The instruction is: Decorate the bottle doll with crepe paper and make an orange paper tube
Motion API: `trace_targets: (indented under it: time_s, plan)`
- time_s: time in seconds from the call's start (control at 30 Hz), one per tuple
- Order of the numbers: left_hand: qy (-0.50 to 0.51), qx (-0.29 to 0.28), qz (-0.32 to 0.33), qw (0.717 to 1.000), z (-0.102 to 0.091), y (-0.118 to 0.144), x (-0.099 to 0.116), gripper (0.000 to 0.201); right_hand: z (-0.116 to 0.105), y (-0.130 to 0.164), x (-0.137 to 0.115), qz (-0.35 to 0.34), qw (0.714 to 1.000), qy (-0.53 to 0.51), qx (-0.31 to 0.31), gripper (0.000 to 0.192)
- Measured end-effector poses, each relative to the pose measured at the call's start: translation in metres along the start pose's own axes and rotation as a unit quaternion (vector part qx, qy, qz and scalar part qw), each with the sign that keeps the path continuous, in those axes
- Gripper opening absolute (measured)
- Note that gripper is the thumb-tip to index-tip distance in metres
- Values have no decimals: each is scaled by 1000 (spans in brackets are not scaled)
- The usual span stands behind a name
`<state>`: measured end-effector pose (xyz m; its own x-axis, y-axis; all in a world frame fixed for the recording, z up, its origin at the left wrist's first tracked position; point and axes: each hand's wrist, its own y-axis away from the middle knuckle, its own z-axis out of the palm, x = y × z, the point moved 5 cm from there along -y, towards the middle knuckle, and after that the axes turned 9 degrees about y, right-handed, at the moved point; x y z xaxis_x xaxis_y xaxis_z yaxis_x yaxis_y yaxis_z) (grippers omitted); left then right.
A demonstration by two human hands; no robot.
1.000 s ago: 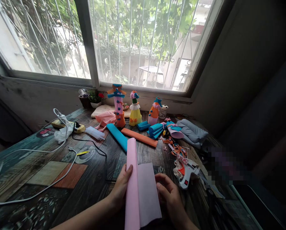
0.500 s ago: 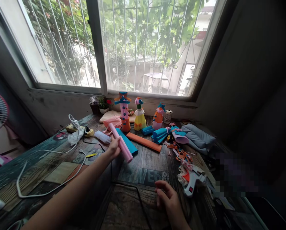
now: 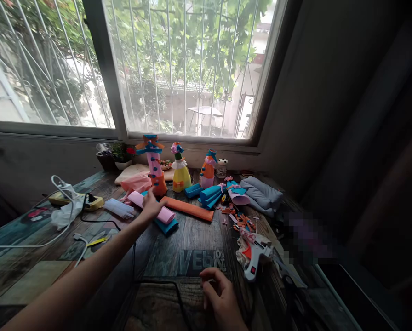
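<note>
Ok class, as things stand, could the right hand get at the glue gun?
Probably yes: the right hand looks empty, and the glue gun lies a little beyond it to the right, with nothing visible standing between them.

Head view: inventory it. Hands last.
Pink roll: 1, over blue roll
Blue roll: 1, centre
Orange roll: 1, centre
Bundles: 2+, blue, centre
Figures: 3, multicoloured, back
Jar: 1, whitish, beside figures
Pots: 2, dark, white, left
Sheet: 1, pink, back left
Glue gun: 1, pale, right
Scraps: many, mostly orange, right
Padded item: 1, grey, right
Sticks: several, translucent, left
Power strip: 1, yellow, left
Cables: several, white, black, left
Table: 1, dark, beneath
Window: 1, grey-framed, back
Left hand: 1, on pink roll
Right hand: 1, front
</note>
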<state>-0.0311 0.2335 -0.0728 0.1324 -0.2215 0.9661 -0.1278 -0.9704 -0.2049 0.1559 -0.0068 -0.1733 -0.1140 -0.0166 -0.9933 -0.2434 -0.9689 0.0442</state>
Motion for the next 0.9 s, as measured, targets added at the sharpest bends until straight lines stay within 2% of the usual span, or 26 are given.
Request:
trace_targets:
  time_s: [0.1,0.23,0.4,0.5,0.6,0.7,0.83,0.9]
  plan:
    - [-117,-89,35,989,37,-13,4,29,1,0,0,0,1000,4,-1,20]
    - [-248,-199,69,946,80,-25,0,27,1,0,-4,9,1000,6,-16,17]
    - [-357,-278,109,885,106,-23,-13,28,3,-1,-13,24,999,20,-28,14]
    - [-381,-309,155,858,113,-15,-9,26,3,-2,-15,24,999,18,-20,13]
    - [-368,-333,206,843,118,-5,13,19,3,-2,-15,24,1000,11,-16,13]
    - [-321,-330,256,850,120,7,55,35,3,-1,-15,23,1000,3,-16,13]
    - [-233,-266,290,889,112,40,116,41,3,0,-17,16,1000,-5,-15,13]
    - [-172,-241,267,917,105,64,133,36,3,0,-20,8,1000,-15,-17,16]
